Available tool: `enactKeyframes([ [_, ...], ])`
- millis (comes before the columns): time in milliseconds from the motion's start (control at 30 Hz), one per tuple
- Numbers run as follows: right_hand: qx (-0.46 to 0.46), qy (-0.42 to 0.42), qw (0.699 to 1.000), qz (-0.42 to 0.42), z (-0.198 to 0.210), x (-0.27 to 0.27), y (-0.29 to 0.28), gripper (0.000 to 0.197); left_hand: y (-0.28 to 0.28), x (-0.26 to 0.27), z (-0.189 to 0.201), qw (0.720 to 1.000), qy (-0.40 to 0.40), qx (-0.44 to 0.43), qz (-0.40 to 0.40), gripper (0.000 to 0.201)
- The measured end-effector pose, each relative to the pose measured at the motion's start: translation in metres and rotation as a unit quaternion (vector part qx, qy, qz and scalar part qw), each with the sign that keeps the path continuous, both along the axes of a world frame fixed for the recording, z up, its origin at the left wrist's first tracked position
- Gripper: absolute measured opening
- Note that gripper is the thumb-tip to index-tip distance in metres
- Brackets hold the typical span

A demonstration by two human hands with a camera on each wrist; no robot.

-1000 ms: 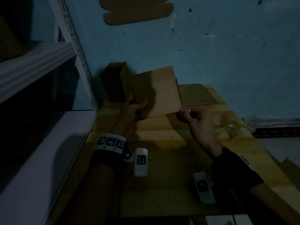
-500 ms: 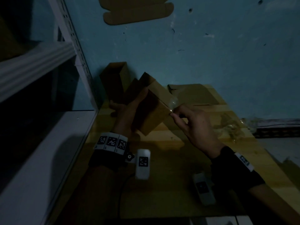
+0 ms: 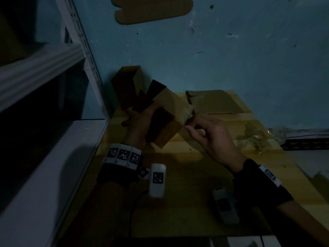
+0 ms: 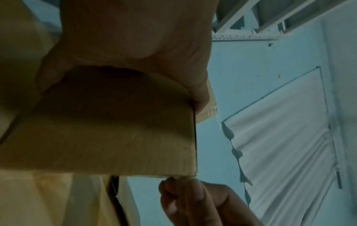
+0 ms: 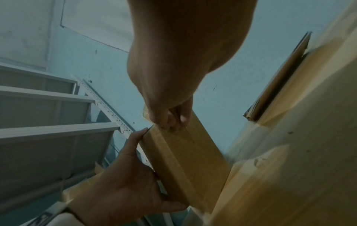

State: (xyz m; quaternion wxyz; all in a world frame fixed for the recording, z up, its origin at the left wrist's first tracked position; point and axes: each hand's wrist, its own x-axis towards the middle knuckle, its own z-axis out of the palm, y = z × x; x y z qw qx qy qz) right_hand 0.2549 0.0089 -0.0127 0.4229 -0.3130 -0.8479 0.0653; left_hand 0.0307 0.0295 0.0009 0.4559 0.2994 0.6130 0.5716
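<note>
A cardboard box (image 3: 169, 104) is held tilted over the wooden worktop (image 3: 181, 193); whether its lowest corner touches the wood cannot be told; it is gripped by the left hand (image 3: 140, 122), whose thumb and fingers are curled round its sides; the flaps at its far end are seen standing open toward the wall; the right hand (image 3: 211, 134) is set at the box's near right corner, its fingers curled, with a strip of clear tape (image 3: 189, 112) pinched between thumb and forefinger; the tape is seen lying glossy across that corner; a second box (image 3: 128, 86), open at the top, is stood against the blue wall (image 3: 213, 50) just behind the left hand; a flat cardboard sheet (image 3: 219, 102) is laid on the worktop beyond the right hand; a crumpled wad of clear film (image 3: 256, 138) is left near the worktop's right edge; a white shelf rack (image 3: 44, 68) is seen on the left
</note>
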Motion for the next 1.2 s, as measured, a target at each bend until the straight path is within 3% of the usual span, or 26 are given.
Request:
enactKeyframes([
  [133,-0.044,0.033,0.998,-0.001,-0.002,0.004,0.003,0.008,0.019,-0.013,-0.022,0.997,-0.023,-0.033,-0.069,0.124],
  [200,-0.059,0.042,0.997,-0.005,0.0,0.008,0.006,0.009,0.006,-0.008,-0.008,0.993,-0.051,-0.032,-0.103,0.114],
  [367,-0.104,0.09,0.99,-0.007,0.002,0.008,0.003,0.019,-0.022,0.004,0.016,0.974,-0.038,0.008,-0.223,0.043],
  [433,-0.116,0.102,0.988,-0.004,0.004,0.007,0.003,0.016,-0.026,0.004,0.018,0.97,-0.032,0.003,-0.241,0.032],
  [800,-0.13,0.122,0.984,-0.002,0.008,0.01,0.003,0.012,-0.037,0.006,0.033,0.969,-0.019,-0.082,-0.233,0.046],
  [1033,-0.204,0.198,0.958,0.039,0.019,0.022,0.001,0.014,-0.043,0.006,0.038,0.966,-0.008,-0.08,-0.244,0.038],
  [1200,-0.271,0.301,0.913,0.045,0.021,0.028,0.004,0.015,-0.046,0.0,0.041,0.975,-0.029,-0.099,-0.197,0.057],
])
